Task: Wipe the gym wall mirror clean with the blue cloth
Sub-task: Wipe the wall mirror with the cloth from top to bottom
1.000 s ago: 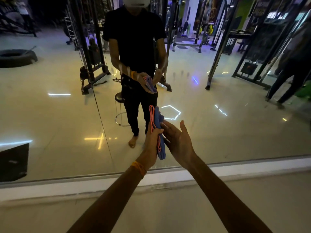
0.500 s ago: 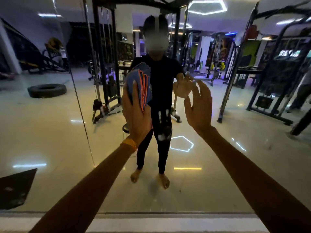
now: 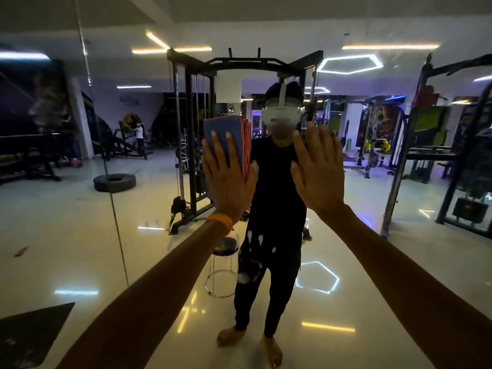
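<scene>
The wall mirror (image 3: 66, 235) fills the whole view and reflects the gym and me. My left hand (image 3: 227, 177) is raised at head height with straight fingers, pressing the folded blue cloth (image 3: 226, 129) with orange edging flat against the glass. My right hand (image 3: 319, 166) is up beside it, fingers straight and spread, palm toward the mirror and holding nothing. White smear marks (image 3: 255, 243) show on the glass lower down, below my hands.
A vertical seam (image 3: 117, 222) between mirror panels runs left of my left arm. The reflection shows a cable machine, a tyre on the floor, a round stool and racks to the right.
Both hands rose from waist height to head height. The cloth went from gripped edge-on in my left hand to pressed flat against the mirror. My view tilted upward.
</scene>
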`<action>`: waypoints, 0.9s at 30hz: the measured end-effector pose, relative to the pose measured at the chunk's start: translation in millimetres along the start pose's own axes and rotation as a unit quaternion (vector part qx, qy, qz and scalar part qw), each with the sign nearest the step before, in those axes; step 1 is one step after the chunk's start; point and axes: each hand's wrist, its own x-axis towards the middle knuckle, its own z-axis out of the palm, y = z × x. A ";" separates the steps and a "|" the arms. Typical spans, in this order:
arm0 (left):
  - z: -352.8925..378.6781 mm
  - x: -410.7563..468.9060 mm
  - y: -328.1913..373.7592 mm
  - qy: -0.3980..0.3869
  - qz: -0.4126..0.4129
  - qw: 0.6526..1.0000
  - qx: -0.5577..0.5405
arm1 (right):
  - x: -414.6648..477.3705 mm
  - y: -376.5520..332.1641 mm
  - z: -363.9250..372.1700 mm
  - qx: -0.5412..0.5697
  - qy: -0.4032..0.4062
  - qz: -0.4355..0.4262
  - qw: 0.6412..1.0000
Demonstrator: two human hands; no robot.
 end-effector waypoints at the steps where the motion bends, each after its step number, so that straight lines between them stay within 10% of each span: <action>1: 3.2 -2.3 -1.6 0.004 0.007 1.000 0.007 | -1.4 4.4 3.0 -0.010 0.001 -0.013 1.000; 8: 8.7 5.6 -19.2 0.007 0.190 0.980 0.065 | -4.3 8.9 16.6 -0.034 0.045 -0.032 0.998; 13: -2.1 65.5 -0.8 0.106 0.031 0.993 0.037 | -2.0 7.9 17.4 -0.016 0.084 -0.024 0.996; 18: 10.8 56.2 12.0 0.039 0.301 0.946 0.113 | 45.8 25.3 -13.1 0.036 0.080 -0.053 0.995; 24: -27.7 131.8 8.0 0.151 -0.066 0.985 0.054 | 84.1 51.5 -25.8 0.020 0.055 0.001 0.998; 27: -3.1 95.6 41.3 0.087 0.165 0.980 0.073 | 85.9 49.8 -25.7 0.033 0.067 -0.020 0.997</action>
